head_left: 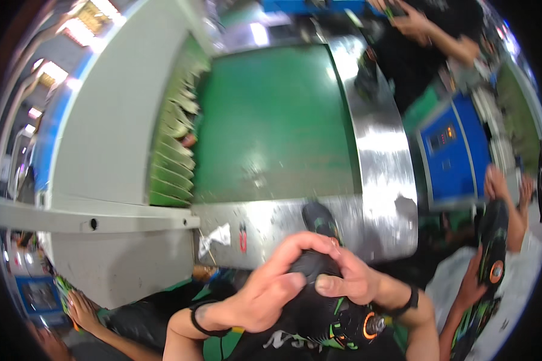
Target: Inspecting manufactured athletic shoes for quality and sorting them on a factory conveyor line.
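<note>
A black shoe [316, 304] with green trim and an orange ring is held in front of me, its toe pointing away. My left hand [262, 295] wraps the left of the toe, thumb pressed on top. My right hand [356, 278] grips the other side of the toe, its thumb close to the left one. Just beyond my fingers, a second black shoe [320, 220] rests on the metal ledge [271, 218]; my hands partly cover it. The held shoe's sole is hidden from view.
A green conveyor belt [277, 126] runs beyond the ledge, beside a grey machine housing [114, 120] with green curtain strips [173, 159]. White scrap [217, 237] and a small red tool [242, 238] lie on the ledge. At right, co-workers' hands [473, 283] hold shoes near a blue machine [448, 150].
</note>
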The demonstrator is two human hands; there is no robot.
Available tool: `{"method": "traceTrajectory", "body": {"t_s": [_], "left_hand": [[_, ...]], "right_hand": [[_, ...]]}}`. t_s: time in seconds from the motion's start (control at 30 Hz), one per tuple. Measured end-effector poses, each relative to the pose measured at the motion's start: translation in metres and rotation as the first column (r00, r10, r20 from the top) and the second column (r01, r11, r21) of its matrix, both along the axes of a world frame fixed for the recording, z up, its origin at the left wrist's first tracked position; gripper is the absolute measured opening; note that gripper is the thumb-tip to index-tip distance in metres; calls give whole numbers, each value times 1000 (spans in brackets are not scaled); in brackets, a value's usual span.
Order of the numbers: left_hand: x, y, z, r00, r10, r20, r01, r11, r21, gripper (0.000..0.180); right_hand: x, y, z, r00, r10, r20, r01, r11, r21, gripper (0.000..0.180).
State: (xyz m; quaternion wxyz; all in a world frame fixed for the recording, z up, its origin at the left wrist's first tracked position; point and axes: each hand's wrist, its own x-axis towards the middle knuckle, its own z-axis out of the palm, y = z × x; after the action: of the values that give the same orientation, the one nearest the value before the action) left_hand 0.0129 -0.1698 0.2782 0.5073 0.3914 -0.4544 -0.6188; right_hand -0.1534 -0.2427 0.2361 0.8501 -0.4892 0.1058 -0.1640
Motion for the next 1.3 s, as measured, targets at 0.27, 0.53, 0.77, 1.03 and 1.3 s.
{"method": "traceTrajectory", "body": {"t_s": [0.27,0.53,0.77,1.03,1.3], "left_hand": [[-9,29,-43,970,218,-104,-221,975,-16,74],[-9,60,-76,855,176,-488,-28,955,296,65],[13,76,-89,672,404,-620,-160,897,412,54],[23,72,-91,728,405,-553,-98,860,500,55],[13,61,-97,580,461,-671,65,796,602,56]], "right_hand": [[1,-18,19,954,-298,33,289,943,167,47],[32,-22,-9,889,-427,-164,425,904,-49,41],[15,15,16,724,-683,101,579,521,-627,82],[21,18,10,836,-522,167,320,217,-922,20],[30,-10,27,719,-604,-343,290,710,-642,26]]}}
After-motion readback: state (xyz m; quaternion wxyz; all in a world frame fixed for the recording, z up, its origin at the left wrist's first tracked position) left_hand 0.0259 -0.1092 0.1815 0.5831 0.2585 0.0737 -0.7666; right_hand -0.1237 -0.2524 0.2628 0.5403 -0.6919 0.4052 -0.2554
